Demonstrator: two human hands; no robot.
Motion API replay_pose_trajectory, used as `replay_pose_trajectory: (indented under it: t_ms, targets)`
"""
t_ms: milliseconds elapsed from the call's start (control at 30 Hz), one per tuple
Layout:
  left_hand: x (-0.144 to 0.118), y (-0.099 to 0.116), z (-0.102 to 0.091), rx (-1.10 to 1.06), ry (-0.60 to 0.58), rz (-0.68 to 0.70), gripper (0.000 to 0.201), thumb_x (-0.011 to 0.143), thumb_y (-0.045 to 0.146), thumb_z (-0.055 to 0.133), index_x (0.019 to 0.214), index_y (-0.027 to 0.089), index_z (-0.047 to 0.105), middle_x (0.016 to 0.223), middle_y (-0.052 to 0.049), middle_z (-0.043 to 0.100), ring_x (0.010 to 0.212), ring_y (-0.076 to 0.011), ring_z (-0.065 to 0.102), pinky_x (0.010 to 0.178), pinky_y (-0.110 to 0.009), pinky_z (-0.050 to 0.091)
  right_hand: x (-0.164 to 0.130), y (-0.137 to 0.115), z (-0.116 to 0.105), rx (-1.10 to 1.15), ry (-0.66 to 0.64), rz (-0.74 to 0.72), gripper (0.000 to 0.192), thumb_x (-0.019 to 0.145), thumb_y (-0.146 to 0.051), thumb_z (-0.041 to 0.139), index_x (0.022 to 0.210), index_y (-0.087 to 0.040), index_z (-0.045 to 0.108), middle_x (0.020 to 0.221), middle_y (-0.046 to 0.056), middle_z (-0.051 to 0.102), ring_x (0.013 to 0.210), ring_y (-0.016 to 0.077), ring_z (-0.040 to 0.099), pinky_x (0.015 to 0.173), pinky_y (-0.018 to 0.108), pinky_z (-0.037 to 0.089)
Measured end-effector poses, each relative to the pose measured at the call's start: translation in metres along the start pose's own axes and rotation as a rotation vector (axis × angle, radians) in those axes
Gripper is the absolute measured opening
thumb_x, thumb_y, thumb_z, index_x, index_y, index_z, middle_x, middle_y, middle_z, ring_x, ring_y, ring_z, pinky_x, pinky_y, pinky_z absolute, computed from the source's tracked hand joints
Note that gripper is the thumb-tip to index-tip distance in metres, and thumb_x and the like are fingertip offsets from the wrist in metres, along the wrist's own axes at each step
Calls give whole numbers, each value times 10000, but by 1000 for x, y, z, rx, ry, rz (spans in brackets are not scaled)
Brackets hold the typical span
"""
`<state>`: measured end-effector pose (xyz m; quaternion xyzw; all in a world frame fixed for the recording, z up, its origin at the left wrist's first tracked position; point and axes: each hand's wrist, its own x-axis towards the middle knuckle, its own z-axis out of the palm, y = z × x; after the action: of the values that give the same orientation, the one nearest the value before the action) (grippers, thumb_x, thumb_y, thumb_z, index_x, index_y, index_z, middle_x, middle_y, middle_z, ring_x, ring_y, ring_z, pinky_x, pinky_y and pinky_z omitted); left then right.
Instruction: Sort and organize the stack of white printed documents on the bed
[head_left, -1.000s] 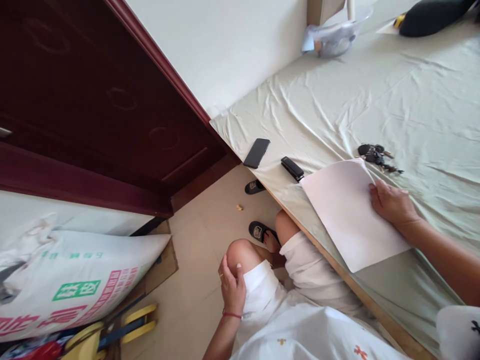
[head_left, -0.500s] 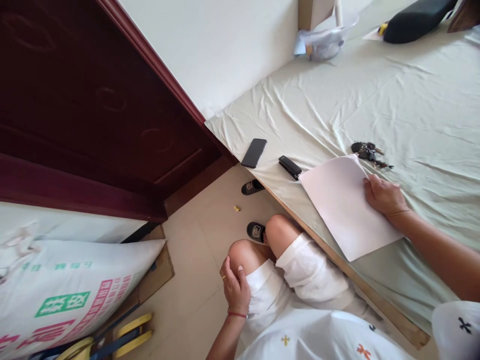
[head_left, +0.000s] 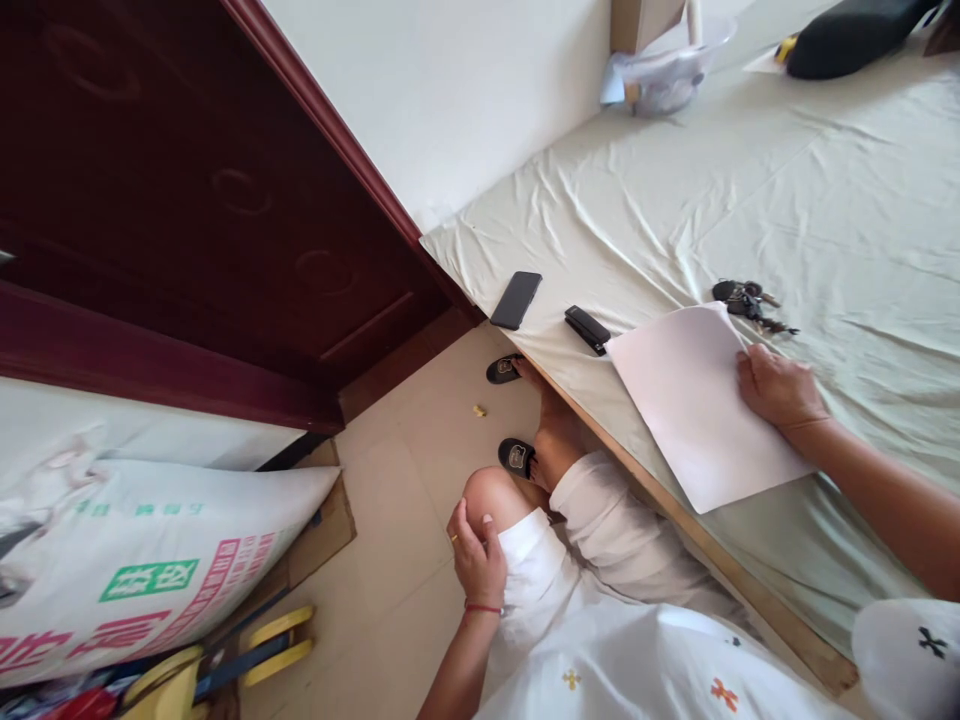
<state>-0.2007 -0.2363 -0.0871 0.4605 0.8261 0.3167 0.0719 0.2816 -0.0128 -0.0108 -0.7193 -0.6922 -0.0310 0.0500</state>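
White paper (head_left: 697,410), perhaps several sheets, lies on the cloth-covered surface (head_left: 847,200) near its edge. My right hand (head_left: 781,385) is closed on the paper's right side, fingers curled at its border. My left hand (head_left: 477,555) rests over my knee (head_left: 495,495) with its fingers apart and nothing in it. Just left of the paper's upper left corner is a black stapler (head_left: 587,329). A dark phone (head_left: 517,300) lies farther left by the edge. Beyond the paper's top corner sits a bunch of keys (head_left: 750,302).
At the back by the wall stands a clear plastic bowl (head_left: 671,85) with things in it, and a black object (head_left: 847,40) lies to its right. A wooden edge (head_left: 660,500) borders the surface. A large white sack (head_left: 202,520) and a dark red door (head_left: 225,200) are on the left.
My right knee has moved under the surface's edge. The view has shifted slightly. My right hand keeps its hold on the paper, and my left hand stays on the knee.
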Motion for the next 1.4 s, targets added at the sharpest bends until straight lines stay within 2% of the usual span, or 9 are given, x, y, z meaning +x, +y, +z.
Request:
replay_pose_trajectory:
  t_ms: [100, 300, 533, 667, 833, 933, 1233, 1300, 1400]
  targets:
    - [-2, -4, -2, 5, 17, -14, 571, 1014, 480, 458, 1458, 123, 507, 1459, -250, 573, 1343, -357, 603, 1116, -527, 502, 0, 1, 1, 4, 0, -6, 363, 1068, -327, 252, 1036, -180, 583, 876, 183, 681, 719, 258, 562, 637, 357, 247]
    - [1, -6, -4, 23, 37, -26, 569, 1012, 479, 447, 1442, 111, 513, 1422, -262, 580, 1315, -366, 612, 1089, -539, 510, 1, 1, 0, 7, -3, -3, 289, 1050, -303, 327, 1013, -146, 567, 860, 188, 685, 697, 240, 562, 621, 346, 208]
    - [-3, -14, -10, 20, 43, -53, 567, 1005, 466, 447, 1444, 113, 512, 1438, -251, 570, 1324, -368, 602, 1113, -539, 492, 0, 1, 0, 11, 4, 1, 324, 1066, -316, 264, 1033, -175, 554, 916, 198, 699, 724, 250, 559, 642, 354, 244]
    - [-2, -23, -31, 48, 63, -118, 590, 990, 473, 461, 1452, 109, 503, 1418, -256, 568, 1333, -388, 585, 1126, -570, 474, 1, 1, -2, 24, -6, 2, 286, 1063, -300, 304, 1032, -155, 548, 909, 192, 695, 712, 241, 564, 648, 358, 243]
    - [-15, -49, -71, 94, 193, -236, 599, 964, 465, 479, 1457, 127, 495, 1368, -229, 583, 1345, -398, 565, 1161, -595, 439, 2, 2, -3, 40, -13, 10, 308, 1065, -328, 271, 1025, -192, 545, 887, 170, 695, 694, 246, 536, 651, 352, 259]
    - [-23, -59, -79, 104, 188, -282, 622, 954, 463, 487, 1462, 103, 476, 1382, -256, 562, 1374, -416, 539, 1168, -617, 426, 3, 3, -3, 47, -20, 13, 290, 1056, -327, 287, 1014, -189, 538, 883, 172, 697, 694, 246, 537, 657, 350, 258]
    - [-11, -63, -51, 81, 39, -278, 657, 947, 521, 488, 1430, 76, 473, 1399, -294, 546, 1349, -419, 565, 1119, -634, 467, 6, 2, -1, 49, -4, 39, 259, 1029, -314, 330, 995, -164, 539, 851, 179, 695, 667, 233, 533, 662, 348, 242]
    - [-9, -63, -41, 70, -51, -268, 636, 939, 518, 488, 1399, 80, 501, 1379, -285, 573, 1313, -401, 601, 1108, -607, 491, 6, 3, 1, 52, 2, 41, 270, 1026, -319, 325, 989, -163, 542, 856, 186, 698, 667, 236, 537, 661, 351, 247]
    - [-13, -61, -21, 21, -280, -220, 529, 908, 461, 512, 1312, 124, 568, 1318, -224, 642, 1266, -360, 650, 1128, -556, 501, 5, 4, 1, 60, 15, 45, 287, 1023, -324, 312, 989, -160, 545, 855, 190, 698, 671, 242, 543, 657, 354, 253]
